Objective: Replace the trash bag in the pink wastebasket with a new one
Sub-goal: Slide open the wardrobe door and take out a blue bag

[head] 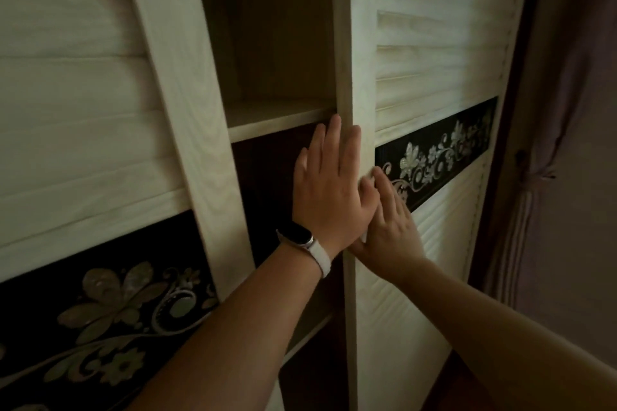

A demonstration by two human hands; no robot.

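Note:
I stand close to a pale wooden wardrobe with sliding doors. My left hand (329,187), a white-strapped watch on its wrist, lies flat with straight fingers against the edge of the right sliding door (354,77). My right hand (390,227) presses flat on the same door's face just below and right of the left hand. Between the two doors a gap shows a dark interior with a bare shelf (277,117). The pink wastebasket and any trash bag are out of view.
The left sliding door (83,110) has slats and a black floral band. The right door carries a matching floral band (440,157). A tied-back curtain (534,183) hangs at the far right beside the wardrobe.

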